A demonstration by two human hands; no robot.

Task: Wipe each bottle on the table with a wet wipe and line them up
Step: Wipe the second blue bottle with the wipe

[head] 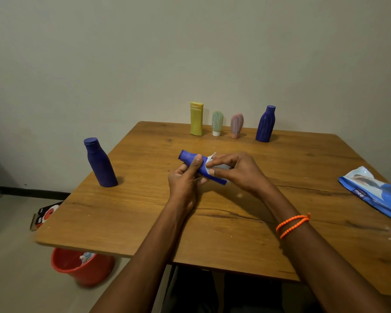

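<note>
Blue bottle (191, 159) held over table (212, 233): my left hand (185, 179) fingers grip it, right hand (237, 171) fingers pinch wet wipe (211, 162) against it. Four bottles (226, 123) lined up at back; blue bottle at left edge (100, 163) apparently pending.

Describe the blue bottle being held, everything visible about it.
The held bottle is a deep blue, matte, plastic-looking bottle with a narrower capped neck. It lies tilted nearly on its side above the middle of the table, neck pointing up-left, base down-right. The left hand grips its neck end, thumb laid across the body. The right hand presses a white wet wipe round its lower half, hiding part of it. No label shows.
</note>
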